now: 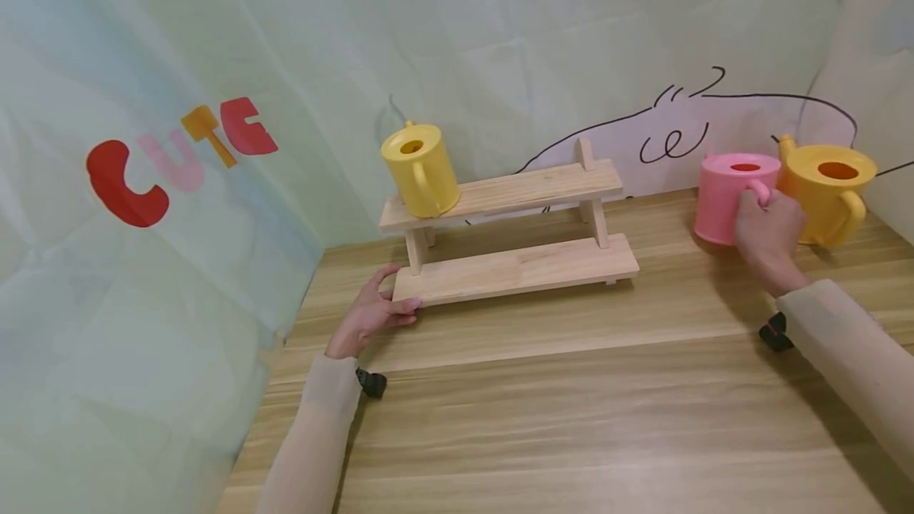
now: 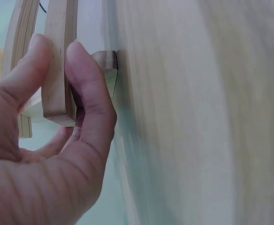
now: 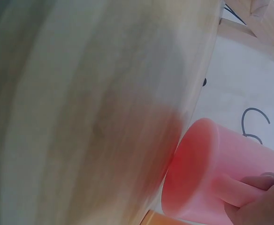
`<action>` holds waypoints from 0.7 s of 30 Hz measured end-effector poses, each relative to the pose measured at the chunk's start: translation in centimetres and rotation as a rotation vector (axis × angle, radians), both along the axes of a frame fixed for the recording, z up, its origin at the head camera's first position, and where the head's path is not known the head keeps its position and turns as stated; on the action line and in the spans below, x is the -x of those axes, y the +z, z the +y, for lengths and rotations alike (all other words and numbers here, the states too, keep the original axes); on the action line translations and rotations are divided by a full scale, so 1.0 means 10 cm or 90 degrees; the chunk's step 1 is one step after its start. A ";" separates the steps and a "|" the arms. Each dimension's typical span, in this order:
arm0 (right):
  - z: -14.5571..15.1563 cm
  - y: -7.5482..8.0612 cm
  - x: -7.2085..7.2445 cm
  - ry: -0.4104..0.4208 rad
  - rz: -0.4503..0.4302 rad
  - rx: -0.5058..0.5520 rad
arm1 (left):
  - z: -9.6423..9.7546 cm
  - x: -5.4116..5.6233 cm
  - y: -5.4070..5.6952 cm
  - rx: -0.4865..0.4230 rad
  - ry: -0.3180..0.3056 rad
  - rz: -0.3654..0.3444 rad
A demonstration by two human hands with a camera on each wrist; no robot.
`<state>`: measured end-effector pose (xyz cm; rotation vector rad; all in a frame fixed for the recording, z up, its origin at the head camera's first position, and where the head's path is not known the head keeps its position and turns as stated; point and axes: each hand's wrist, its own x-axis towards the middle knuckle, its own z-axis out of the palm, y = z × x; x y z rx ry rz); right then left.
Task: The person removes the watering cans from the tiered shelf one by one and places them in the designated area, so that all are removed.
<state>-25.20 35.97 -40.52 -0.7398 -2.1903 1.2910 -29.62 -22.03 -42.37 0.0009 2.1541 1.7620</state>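
Note:
A two-tier wooden shelf (image 1: 517,270) stands at the back of the table in the head view. My left hand (image 1: 370,312) grips the left end of its lower board, thumb on one face and fingers on the other, as the left wrist view shows of the board (image 2: 57,70). On the left of the upper tier sits a yellow watering can (image 1: 421,169). At the right, my right hand (image 1: 771,228) holds a pink watering can (image 1: 721,201) by its handle. The can's underside (image 3: 191,164) shows in the right wrist view, close over the table.
An orange-yellow watering can (image 1: 821,197) stands just right of the pink one, beside my right hand. A patterned cloth (image 1: 464,38) hangs behind the wood-grain table (image 1: 571,419), and a cloth with coloured letters (image 1: 136,189) hangs along the left.

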 end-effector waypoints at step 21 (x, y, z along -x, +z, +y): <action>0.12 -0.01 -0.10 0.050 -0.078 0.099 | 0.00 -0.02 0.00 0.000 0.003 0.000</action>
